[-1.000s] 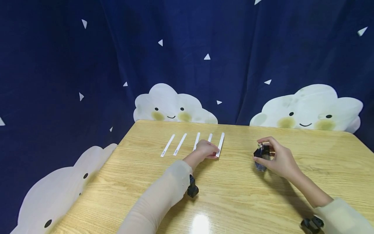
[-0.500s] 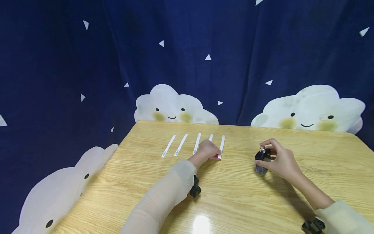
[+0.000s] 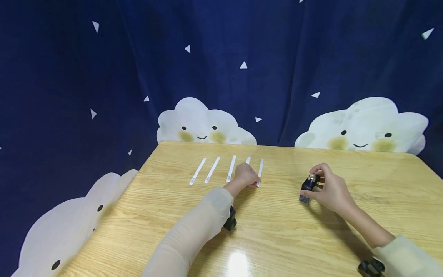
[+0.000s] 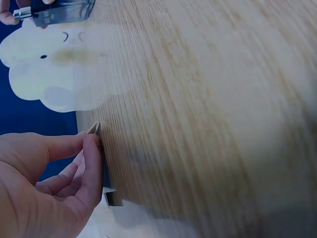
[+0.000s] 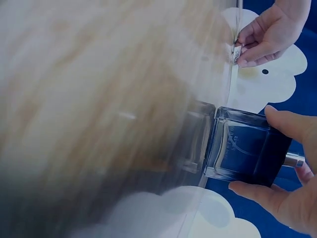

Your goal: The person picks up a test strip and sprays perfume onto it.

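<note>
My left hand [image 3: 246, 175] pinches the near end of the rightmost white paper test strip [image 3: 261, 166]. In the left wrist view, the thumb and finger [image 4: 92, 148] of that hand meet at the strip's tip. Over on the right, a dark blue glass perfume bottle [image 3: 308, 184] with a silver spray neck [image 5: 293, 159] is gripped by my right hand [image 3: 333, 191]. Thumb and fingers hold its sides, and the bottle leans in the head view. Its base [image 5: 214, 144] is at the tabletop; whether it touches I cannot tell.
More white strips [image 3: 212, 169] with small printed labels lie side by side, left of the pinched one. One strip [image 3: 248, 159] is partly hidden by my left hand. The wooden table [image 3: 277, 231] ends at a dark blue curtain [image 3: 221, 57] with clouds.
The bottle has turned and now leans more in the right hand. The left hand keeps its place at the rightmost strip, which now looks slightly bent. The head view has shifted a little.
</note>
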A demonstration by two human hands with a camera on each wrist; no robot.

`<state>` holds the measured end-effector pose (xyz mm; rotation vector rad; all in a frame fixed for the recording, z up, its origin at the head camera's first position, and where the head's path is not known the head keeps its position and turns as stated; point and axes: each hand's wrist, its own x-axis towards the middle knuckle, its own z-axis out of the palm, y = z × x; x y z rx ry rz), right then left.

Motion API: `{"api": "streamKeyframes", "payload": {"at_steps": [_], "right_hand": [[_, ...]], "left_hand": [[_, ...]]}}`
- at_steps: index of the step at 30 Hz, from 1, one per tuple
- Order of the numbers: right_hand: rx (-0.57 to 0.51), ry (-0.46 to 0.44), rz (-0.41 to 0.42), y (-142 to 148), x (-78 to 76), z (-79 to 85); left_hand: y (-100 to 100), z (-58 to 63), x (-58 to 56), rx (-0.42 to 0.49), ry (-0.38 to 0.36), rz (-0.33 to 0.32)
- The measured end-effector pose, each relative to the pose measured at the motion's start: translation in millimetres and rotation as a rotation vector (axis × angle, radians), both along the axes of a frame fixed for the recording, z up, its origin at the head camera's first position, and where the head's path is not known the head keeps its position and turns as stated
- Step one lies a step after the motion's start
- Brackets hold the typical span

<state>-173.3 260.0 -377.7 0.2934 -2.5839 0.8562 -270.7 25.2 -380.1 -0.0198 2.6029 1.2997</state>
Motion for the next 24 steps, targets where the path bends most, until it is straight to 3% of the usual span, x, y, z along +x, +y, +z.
{"api": "streamKeyframes", "payload": {"at_steps": [11, 19, 24], "right_hand": [[0.064, -0.123, -0.002, 0.7, 2.1, 6.2], [0.151, -0.267, 0.054, 16.2, 7.6, 10.5], [0.173, -0.257, 0.070, 33.2, 12.5, 9.0]], "left_hand": [[-8.6, 7.3, 3.9, -0.189, 0.112, -0.085], [-34.8, 4.8, 6.7, -0.106, 0.165, -0.157], [-62.9, 7.6, 11.3, -0.133, 0.290, -0.243]]}}
